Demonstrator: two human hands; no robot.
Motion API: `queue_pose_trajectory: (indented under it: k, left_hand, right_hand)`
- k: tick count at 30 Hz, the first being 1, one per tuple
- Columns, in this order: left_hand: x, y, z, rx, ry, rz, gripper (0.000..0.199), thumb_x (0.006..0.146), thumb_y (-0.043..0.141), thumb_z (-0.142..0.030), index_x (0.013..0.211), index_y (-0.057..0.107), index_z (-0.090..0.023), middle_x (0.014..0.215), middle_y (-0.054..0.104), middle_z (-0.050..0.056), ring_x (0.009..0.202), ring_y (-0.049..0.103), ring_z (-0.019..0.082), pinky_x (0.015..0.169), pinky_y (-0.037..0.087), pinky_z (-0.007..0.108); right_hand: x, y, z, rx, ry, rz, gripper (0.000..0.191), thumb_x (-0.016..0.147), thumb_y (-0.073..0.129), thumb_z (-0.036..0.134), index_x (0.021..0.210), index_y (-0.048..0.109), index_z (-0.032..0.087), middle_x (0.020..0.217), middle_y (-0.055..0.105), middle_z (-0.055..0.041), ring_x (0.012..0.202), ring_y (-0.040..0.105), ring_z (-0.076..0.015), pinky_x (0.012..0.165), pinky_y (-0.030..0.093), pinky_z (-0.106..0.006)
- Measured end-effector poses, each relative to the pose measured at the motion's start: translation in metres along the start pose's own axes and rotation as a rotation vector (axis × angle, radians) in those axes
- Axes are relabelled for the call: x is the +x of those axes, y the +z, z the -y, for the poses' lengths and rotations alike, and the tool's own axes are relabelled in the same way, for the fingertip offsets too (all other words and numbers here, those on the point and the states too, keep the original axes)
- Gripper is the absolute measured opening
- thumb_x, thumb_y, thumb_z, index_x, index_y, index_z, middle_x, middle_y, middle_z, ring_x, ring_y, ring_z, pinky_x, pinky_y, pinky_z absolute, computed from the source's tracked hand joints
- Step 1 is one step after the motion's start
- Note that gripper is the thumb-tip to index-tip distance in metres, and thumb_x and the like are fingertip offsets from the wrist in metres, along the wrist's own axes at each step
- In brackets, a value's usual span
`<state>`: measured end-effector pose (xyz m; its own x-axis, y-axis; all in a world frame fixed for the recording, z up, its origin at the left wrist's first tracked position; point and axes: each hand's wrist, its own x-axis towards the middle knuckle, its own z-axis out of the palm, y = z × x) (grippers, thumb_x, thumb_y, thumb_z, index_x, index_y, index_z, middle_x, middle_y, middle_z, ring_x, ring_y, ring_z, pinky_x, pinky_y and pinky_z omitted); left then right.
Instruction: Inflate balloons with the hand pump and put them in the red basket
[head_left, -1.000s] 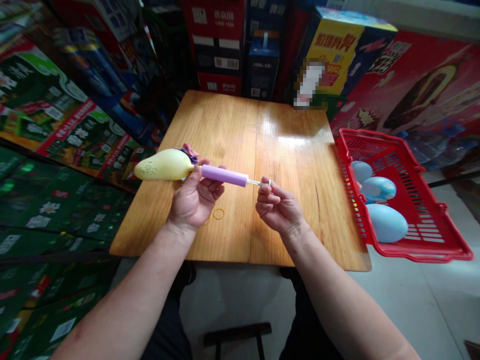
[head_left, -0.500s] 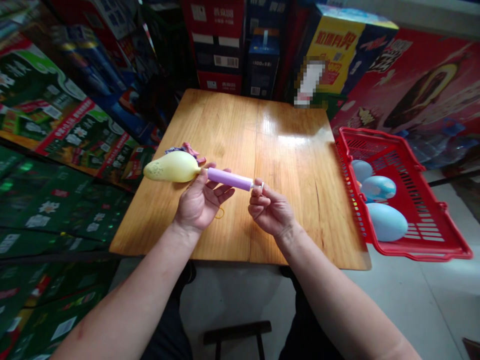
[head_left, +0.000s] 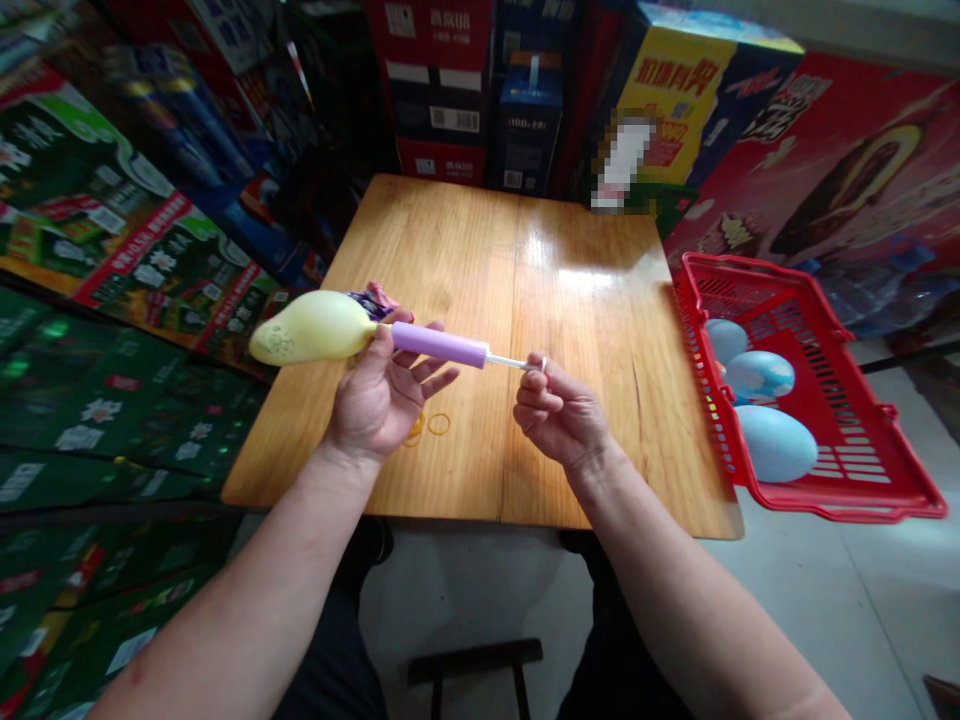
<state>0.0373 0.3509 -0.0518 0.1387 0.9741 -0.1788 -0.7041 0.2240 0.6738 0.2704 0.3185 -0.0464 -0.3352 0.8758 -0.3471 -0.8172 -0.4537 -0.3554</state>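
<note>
A partly inflated pale yellow balloon is fitted on the nozzle end of a purple hand pump. My left hand pinches the balloon's neck at the nozzle with thumb and finger, its other fingers loosely spread under the pump barrel. My right hand is closed on the white pull handle at the pump's other end, and a length of white rod shows between handle and barrel. Behind the balloon lies a small pile of uninflated balloons, partly hidden. Yellow rubber bands lie on the wood near my left hand.
Everything is held above a wooden table. At its right side stands a red basket with several blue balloons inside. Stacked cartons line the back, green cases the left. A dark stool is below.
My hands have moved apart, drawing the white rod out of the pump barrel. The balloon and pump have shifted left, and more rubber bands are now visible.
</note>
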Motion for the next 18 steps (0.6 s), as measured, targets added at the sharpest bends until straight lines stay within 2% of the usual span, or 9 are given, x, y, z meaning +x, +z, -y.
queue_pose_trajectory:
  k: [3, 10, 14, 18]
  left_hand:
    - [-0.004, 0.004, 0.011, 0.019, -0.07, 0.047, 0.037, 0.095, 0.075, -0.044, 0.127, 0.068, -0.027, 0.124, 0.078, 0.011, 0.11, 0.076, 0.028, 0.095, 0.063, 0.046]
    - [-0.001, 0.003, 0.023, 0.017, -0.08, -0.025, 0.038, 0.097, 0.072, -0.046, 0.128, 0.068, -0.026, 0.115, 0.08, 0.011, 0.1, 0.078, 0.023, 0.087, 0.063, 0.035]
    - [0.003, -0.001, 0.013, 0.02, -0.064, -0.023, 0.036, 0.097, 0.072, -0.044, 0.126, 0.069, -0.024, 0.112, 0.081, 0.011, 0.094, 0.078, 0.022, 0.081, 0.063, 0.032]
    - [0.007, -0.005, -0.004, 0.015, 0.042, -0.053, 0.03, 0.097, 0.073, -0.044, 0.119, 0.071, -0.024, 0.113, 0.08, 0.009, 0.101, 0.078, 0.023, 0.077, 0.064, 0.028]
  right_hand:
    - [0.004, -0.001, -0.012, 0.035, 0.046, 0.01, 0.006, 0.1, 0.063, 0.015, 0.097, 0.066, 0.019, 0.069, 0.065, 0.0065, 0.045, 0.041, -0.0027, 0.048, 0.04, -0.013]
    - [0.009, -0.001, -0.019, 0.026, 0.039, 0.013, 0.003, 0.099, 0.065, 0.016, 0.098, 0.066, 0.019, 0.07, 0.066, 0.0056, 0.046, 0.042, -0.0032, 0.048, 0.039, -0.014]
    - [0.006, 0.0, -0.01, 0.025, 0.058, 0.001, 0.008, 0.101, 0.06, 0.015, 0.097, 0.067, 0.018, 0.069, 0.065, 0.005, 0.046, 0.043, -0.0033, 0.048, 0.039, -0.014]
    - [0.001, 0.0, 0.005, 0.021, 0.014, 0.02, 0.011, 0.101, 0.059, 0.014, 0.096, 0.067, 0.019, 0.068, 0.064, 0.0062, 0.045, 0.04, -0.0031, 0.047, 0.038, -0.013]
